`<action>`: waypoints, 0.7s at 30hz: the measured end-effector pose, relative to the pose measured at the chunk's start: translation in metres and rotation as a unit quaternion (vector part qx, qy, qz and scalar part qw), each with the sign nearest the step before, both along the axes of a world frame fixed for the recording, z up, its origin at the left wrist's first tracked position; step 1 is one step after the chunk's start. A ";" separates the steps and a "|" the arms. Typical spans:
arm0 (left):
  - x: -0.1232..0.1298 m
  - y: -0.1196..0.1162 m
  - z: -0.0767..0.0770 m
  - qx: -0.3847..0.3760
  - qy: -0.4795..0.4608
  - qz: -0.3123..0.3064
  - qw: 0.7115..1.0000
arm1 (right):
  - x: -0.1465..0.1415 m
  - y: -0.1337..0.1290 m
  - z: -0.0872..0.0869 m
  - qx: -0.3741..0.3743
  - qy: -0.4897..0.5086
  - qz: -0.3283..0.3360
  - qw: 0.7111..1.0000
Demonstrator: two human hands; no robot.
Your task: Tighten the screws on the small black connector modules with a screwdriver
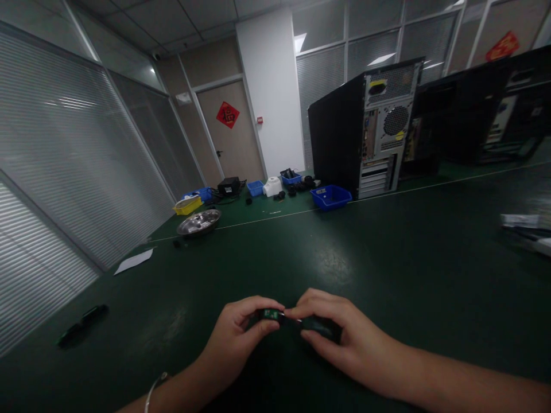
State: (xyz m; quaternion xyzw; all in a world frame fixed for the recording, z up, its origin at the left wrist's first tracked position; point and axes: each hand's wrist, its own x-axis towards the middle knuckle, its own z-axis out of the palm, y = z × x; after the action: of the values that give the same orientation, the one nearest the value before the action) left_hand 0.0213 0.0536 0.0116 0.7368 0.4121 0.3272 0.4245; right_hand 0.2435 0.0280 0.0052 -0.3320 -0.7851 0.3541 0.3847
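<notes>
My left hand [239, 330] is closed, its thumb and fingers pinching a small dark part with a green circuit board [271, 314] showing on it. In my right hand [348, 324] is a screwdriver-like tool [321, 327] with a dark handle, mostly covered by the fingers. Its short metal shaft points left and meets the edge of the small part, beside my right index fingertip. Whether the tip is inside the part or only against it, I cannot tell. Both hands are close together above the green table [258, 264].
A dark green pen-like object [82, 326] and a white paper [134, 261] lie at left. Farther back are a metal dish [189, 228], a yellow tray [187, 206], a blue tray [330, 198] and black computer cases [336, 135]. A blurred white item [523, 221] is at right.
</notes>
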 end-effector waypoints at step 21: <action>-0.001 -0.001 -0.002 -0.037 -0.026 -0.004 0.999 | 0.001 0.001 -0.003 -0.010 0.007 0.011 1.000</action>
State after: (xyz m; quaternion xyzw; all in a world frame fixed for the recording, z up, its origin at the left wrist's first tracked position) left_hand 0.0203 0.0531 0.0097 0.7135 0.4101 0.3288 0.4633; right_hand 0.2446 0.0294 0.0026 -0.3248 -0.7822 0.3682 0.3834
